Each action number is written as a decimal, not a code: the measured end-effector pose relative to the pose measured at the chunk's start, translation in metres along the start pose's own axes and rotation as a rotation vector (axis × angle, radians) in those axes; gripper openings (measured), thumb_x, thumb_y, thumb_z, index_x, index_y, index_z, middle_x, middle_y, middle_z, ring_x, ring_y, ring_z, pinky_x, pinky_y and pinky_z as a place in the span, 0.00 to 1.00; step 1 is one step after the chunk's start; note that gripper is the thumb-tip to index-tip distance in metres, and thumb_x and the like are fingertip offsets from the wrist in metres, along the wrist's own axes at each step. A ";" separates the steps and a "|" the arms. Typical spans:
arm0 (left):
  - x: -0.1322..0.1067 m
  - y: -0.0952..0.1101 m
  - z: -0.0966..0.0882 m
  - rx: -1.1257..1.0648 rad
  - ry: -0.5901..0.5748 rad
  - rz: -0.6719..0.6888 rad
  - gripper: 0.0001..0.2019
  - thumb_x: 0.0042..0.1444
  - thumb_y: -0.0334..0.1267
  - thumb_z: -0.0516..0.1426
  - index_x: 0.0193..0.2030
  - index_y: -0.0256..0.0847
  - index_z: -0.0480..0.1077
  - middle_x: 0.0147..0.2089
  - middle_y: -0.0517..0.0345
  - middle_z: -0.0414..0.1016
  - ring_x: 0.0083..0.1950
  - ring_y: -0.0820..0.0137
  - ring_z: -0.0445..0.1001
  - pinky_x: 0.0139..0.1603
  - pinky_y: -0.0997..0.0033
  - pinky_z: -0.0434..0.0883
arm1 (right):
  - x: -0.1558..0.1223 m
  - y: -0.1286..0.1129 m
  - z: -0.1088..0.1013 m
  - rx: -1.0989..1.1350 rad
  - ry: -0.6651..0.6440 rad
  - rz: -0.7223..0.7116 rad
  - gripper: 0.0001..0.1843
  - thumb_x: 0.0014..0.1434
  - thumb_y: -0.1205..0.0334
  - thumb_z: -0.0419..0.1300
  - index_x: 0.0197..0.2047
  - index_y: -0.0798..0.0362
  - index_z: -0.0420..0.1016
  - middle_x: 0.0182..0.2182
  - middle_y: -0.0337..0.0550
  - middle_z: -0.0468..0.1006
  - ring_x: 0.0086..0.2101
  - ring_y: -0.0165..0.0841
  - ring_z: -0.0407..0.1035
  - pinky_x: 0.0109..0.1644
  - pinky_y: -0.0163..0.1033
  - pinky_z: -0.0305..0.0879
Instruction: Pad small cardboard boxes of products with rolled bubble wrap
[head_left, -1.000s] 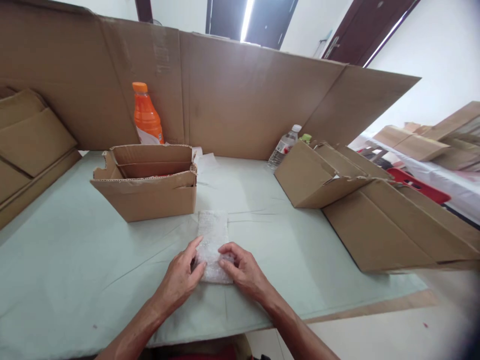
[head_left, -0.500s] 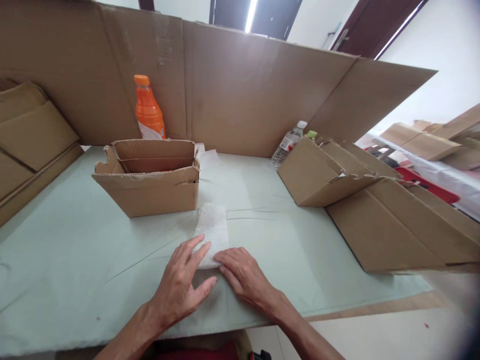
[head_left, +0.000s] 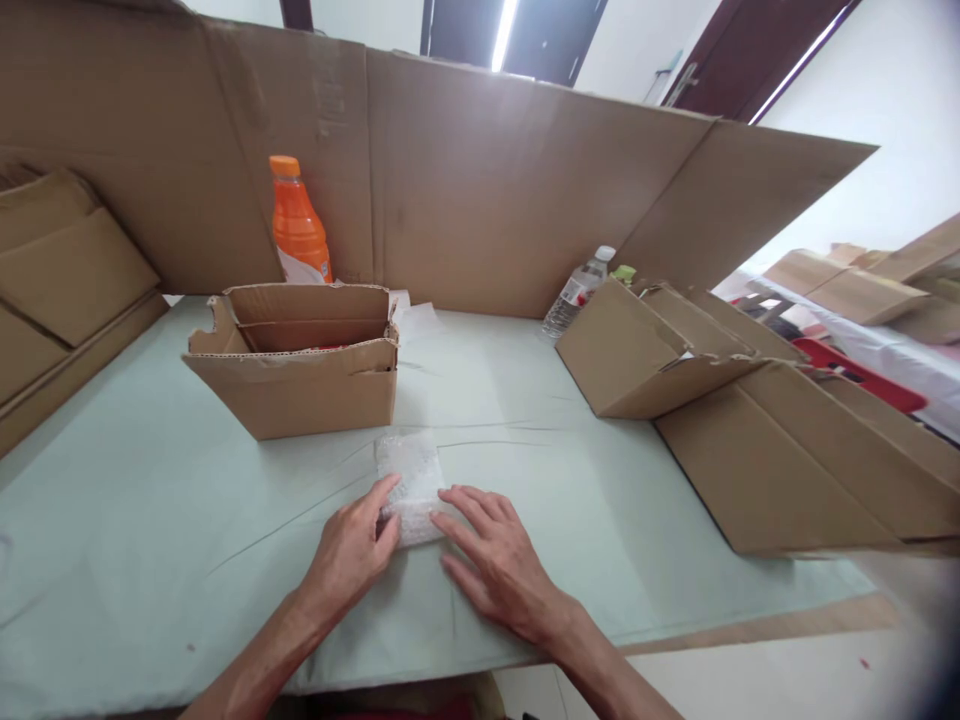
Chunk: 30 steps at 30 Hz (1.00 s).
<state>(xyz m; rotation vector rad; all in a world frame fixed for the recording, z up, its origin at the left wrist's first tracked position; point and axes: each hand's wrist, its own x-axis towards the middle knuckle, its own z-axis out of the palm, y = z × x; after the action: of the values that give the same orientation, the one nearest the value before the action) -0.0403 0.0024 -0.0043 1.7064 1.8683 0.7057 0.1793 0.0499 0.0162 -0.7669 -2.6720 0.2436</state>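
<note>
A small white bubble-wrap bundle (head_left: pixel 411 480) lies on the pale green table cover (head_left: pixel 150 520), just in front of an open cardboard box (head_left: pixel 296 365). My left hand (head_left: pixel 352 550) curls its fingertips onto the bundle's near left edge. My right hand (head_left: pixel 499 560) lies flat on the table, fingers stretched out, its tips touching the bundle's near right corner. The bundle now looks short, nearly square.
An orange drink bottle (head_left: pixel 298 222) stands behind the open box. A clear water bottle (head_left: pixel 577 288) stands at the back right. Folded cardboard boxes (head_left: pixel 750 420) lie to the right, flat cardboard (head_left: pixel 60 280) on the left, a tall cardboard screen (head_left: pixel 487 180) behind.
The bubble wrap was a long strip a second ago; it is now a shorter, thicker bundle. Both hands have shifted slightly, and my right hand has flattened out.
</note>
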 end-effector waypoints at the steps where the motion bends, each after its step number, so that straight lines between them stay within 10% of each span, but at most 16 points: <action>1: 0.001 -0.001 0.000 0.035 0.008 -0.001 0.24 0.60 0.35 0.50 0.63 0.38 0.66 0.37 0.54 0.80 0.33 0.63 0.77 0.38 0.62 0.73 | 0.004 0.002 0.003 -0.019 -0.048 -0.020 0.21 0.62 0.67 0.59 0.58 0.51 0.70 0.61 0.54 0.71 0.59 0.48 0.64 0.58 0.56 0.62; 7: -0.012 -0.005 -0.004 0.109 0.256 0.289 0.20 0.61 0.39 0.55 0.59 0.37 0.68 0.56 0.44 0.75 0.54 0.56 0.74 0.54 0.54 0.72 | 0.030 0.011 0.007 0.078 -0.130 -0.039 0.14 0.67 0.68 0.54 0.53 0.53 0.74 0.53 0.51 0.79 0.54 0.41 0.69 0.55 0.49 0.62; 11: -0.031 -0.003 -0.008 0.043 0.164 0.402 0.21 0.61 0.31 0.53 0.61 0.40 0.66 0.48 0.51 0.80 0.47 0.64 0.77 0.49 0.62 0.74 | 0.025 0.004 -0.007 0.285 -0.189 0.109 0.14 0.69 0.68 0.53 0.54 0.51 0.75 0.45 0.45 0.83 0.45 0.37 0.74 0.53 0.45 0.64; 17: -0.025 -0.002 -0.004 0.081 0.098 0.198 0.20 0.60 0.32 0.51 0.59 0.39 0.68 0.34 0.56 0.80 0.32 0.64 0.76 0.39 0.63 0.74 | 0.006 -0.008 -0.016 0.203 -0.079 0.173 0.17 0.65 0.63 0.58 0.56 0.50 0.73 0.51 0.50 0.79 0.49 0.43 0.71 0.53 0.50 0.65; 22: -0.016 -0.003 -0.001 0.020 0.146 0.057 0.22 0.61 0.39 0.52 0.61 0.39 0.67 0.43 0.50 0.77 0.36 0.62 0.74 0.45 0.54 0.73 | 0.005 -0.008 -0.001 0.023 -0.109 -0.001 0.18 0.61 0.66 0.62 0.55 0.51 0.72 0.54 0.52 0.76 0.50 0.46 0.69 0.51 0.52 0.64; 30: -0.041 0.002 0.001 -0.997 0.106 -0.329 0.45 0.52 0.47 0.61 0.72 0.40 0.43 0.60 0.41 0.69 0.55 0.58 0.75 0.51 0.58 0.74 | 0.012 -0.004 0.014 0.372 0.093 0.201 0.12 0.66 0.67 0.56 0.50 0.51 0.75 0.43 0.46 0.83 0.43 0.39 0.74 0.50 0.47 0.66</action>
<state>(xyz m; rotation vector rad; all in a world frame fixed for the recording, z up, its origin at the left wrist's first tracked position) -0.0348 -0.0385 -0.0032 0.7197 1.3927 1.3002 0.1625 0.0519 0.0074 -0.8960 -2.3617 0.7137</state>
